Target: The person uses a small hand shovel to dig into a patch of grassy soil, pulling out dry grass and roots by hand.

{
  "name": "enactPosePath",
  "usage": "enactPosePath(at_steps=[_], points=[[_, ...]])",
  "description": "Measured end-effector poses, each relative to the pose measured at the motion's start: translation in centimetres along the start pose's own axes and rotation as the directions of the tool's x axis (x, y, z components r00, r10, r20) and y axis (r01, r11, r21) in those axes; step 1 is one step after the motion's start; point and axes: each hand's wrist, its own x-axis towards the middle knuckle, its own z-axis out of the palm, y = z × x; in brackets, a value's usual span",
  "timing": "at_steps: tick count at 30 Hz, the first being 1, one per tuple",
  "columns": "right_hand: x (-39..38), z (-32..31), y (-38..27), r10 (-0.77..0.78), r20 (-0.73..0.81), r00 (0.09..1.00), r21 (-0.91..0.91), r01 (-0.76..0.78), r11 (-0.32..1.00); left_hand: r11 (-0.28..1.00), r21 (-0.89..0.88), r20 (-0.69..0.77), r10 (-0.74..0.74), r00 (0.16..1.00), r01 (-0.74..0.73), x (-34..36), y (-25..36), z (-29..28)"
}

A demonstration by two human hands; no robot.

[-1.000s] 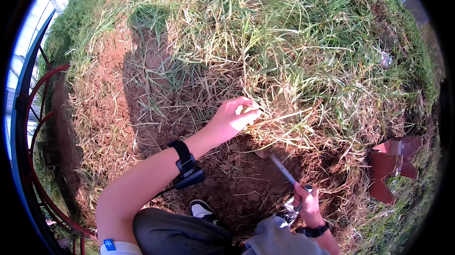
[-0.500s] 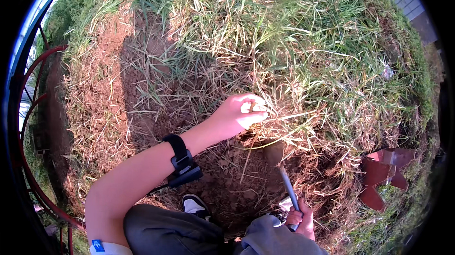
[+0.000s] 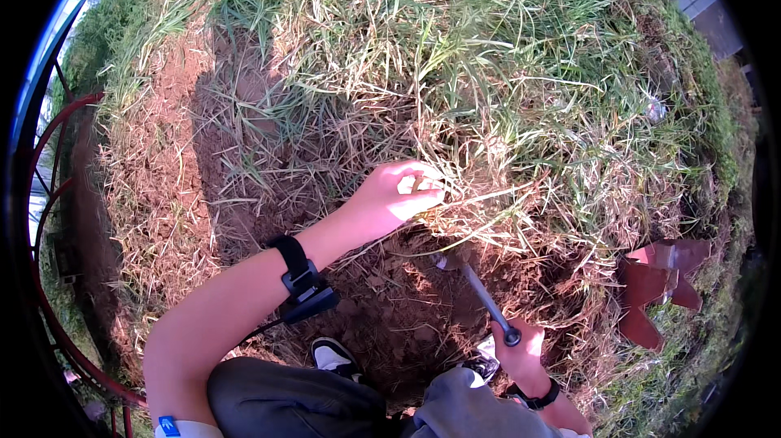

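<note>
My left hand [image 3: 399,198] reaches out to the middle of the view, fingers and thumb curled around a bunch of grass stalks [image 3: 480,196] that is still among the matted growth. Below it, my right hand [image 3: 522,347] is closed on the end of a short-handled digging tool [image 3: 490,304] with a straight grey handle. That handle slants up and left to a metal blade, which meets the dug brown soil [image 3: 390,308] just under my left hand. Soil and shadow partly hide the blade, so its exact shape is unclear.
Dry and green grass [image 3: 455,56] covers the ground ahead. A folded reddish-brown piece of sheet [image 3: 651,292] lies at the right. Red curved metal bars [image 3: 45,275] stand along the left edge. My shoes [image 3: 332,355] are planted near the soil at the bottom.
My right hand has moved up, bringing more of its forearm into view, and the tool's handle and blade have shifted and tilted. My left hand keeps its hold on the grass.
</note>
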Motion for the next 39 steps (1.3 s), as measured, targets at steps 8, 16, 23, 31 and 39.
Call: enactPosePath(at_steps=[8,16,23,31,39], points=[[-1.3,1.2,0.2,0.407,0.384,0.829,0.666,-0.554,0.5,0.988,-0.148,0.039,-0.031,0.999,0.037,-1.0,1.2,-0.3],[-5.4,-0.3,4.4,0.319,0.711,0.627,0.702,-0.606,-0.373,0.993,0.111,0.091,0.023,0.996,-0.033,-1.1,3.4,-0.4],[-8.8,-7.6,2.0,0.616,0.196,0.763,0.728,-0.534,0.429,0.971,0.173,0.116,0.147,0.982,-0.166,-1.8,1.7,0.7],[0.6,-0.5,-1.0,-0.16,0.078,0.984,0.007,0.16,0.987,0.995,0.02,0.073,0.1,0.992,-0.102,-1.2,1.0,0.5],[-2.7,-1.5,1.1,-0.17,0.086,0.982,0.081,0.163,0.983,0.974,0.211,0.038,0.078,0.996,-0.084,-2.1,1.7,0.6]])
